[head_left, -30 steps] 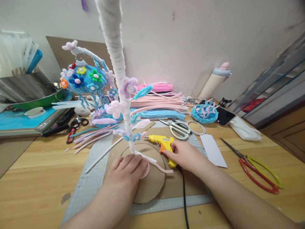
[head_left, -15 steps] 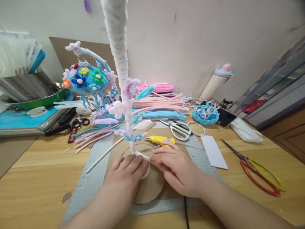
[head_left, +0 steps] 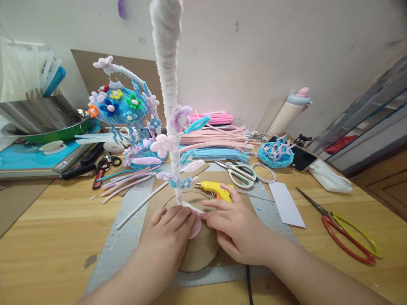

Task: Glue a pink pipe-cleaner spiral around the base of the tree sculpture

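A tall white stem (head_left: 168, 72) wrapped in fuzzy pipe cleaner stands over a round cardboard disc (head_left: 199, 256). Lilac, pink and blue pipe-cleaner flowers (head_left: 179, 118) and leaves sit along its lower half. At its bent foot, my left hand (head_left: 173, 226) is closed over the base, with its fingertips hidden. My right hand (head_left: 237, 226) pinches the end of the white foot (head_left: 192, 207) that runs out to the right, its other fingers loosely spread. A small pale pink round piece (head_left: 195, 228) shows under the left fingers, on the disc.
Behind my right hand lies a yellow glue gun (head_left: 216, 188). Green-handled scissors (head_left: 241, 173) and red-and-yellow scissors (head_left: 343, 233) lie to the right. Pipe-cleaner bundles (head_left: 216, 140) line the back. A blue flowered ornament (head_left: 122, 106) stands back left. A grey cutting mat (head_left: 127, 237) is underneath.
The stem's top has swung right in view and stands more upright, while the whole view has shifted slightly. My right fingers have lifted and spread a little; both hands stay at the foot.
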Tool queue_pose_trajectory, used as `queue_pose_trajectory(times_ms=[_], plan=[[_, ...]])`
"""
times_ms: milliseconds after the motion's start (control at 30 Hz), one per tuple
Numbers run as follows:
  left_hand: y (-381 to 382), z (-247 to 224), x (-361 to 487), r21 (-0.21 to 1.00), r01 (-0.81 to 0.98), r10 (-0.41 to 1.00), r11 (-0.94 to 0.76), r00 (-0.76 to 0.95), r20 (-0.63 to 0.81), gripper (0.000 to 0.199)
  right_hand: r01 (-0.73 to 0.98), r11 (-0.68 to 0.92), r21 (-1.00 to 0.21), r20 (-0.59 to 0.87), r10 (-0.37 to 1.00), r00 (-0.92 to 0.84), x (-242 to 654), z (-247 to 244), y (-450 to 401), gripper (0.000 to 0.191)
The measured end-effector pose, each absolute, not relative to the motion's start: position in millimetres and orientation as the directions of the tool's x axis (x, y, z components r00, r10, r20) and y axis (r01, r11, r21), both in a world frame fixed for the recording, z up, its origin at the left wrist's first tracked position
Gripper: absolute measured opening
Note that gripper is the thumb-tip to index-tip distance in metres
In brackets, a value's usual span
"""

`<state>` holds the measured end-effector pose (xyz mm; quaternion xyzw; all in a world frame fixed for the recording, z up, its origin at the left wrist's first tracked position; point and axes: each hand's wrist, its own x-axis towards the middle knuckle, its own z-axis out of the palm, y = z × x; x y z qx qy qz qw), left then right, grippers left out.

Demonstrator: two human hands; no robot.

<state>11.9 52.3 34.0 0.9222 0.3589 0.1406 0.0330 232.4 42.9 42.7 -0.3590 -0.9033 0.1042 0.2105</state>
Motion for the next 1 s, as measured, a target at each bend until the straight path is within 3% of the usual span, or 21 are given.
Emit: queue_pose_trajectory(times_ms=[100,233,500,733,1000], plan=[[53.0,33.1,9.6,0.213,0.711,0.739,-0.67,0.615,0.275,0.031,0.608,0.711,-0.353,0.305,0.702,-0.644,232.0,43.4,42.0,0.037],[54.6,31.8,6.9,0.18,0.807,0.816,-0.562,0.505,0.283,0.031,0.607,0.705,-0.367,0.285,0.706,-0.648,232.0,44.6,41.4,0.042],[49.3,32.3,11.0,0.125,0.816,0.82,-0.564,0.536,0.203,0.033,0.618,0.701,-0.356,0.259,0.709,-0.656,231.8,46.0,42.3,0.039],[46.4,40.1,8.9,-0.014,0.843,0.815,-0.538,0.525,0.246,0.029,0.611,0.693,-0.383,0.266,0.716,-0.645,231.6,46.6,41.0,0.042],[48.5,40.3,7.0,-0.017,0.816,0.781,-0.577,0.558,0.279,0.026,0.615,0.689,-0.384,0.255,0.719,-0.646,232.1,45.9,41.3,0.044]])
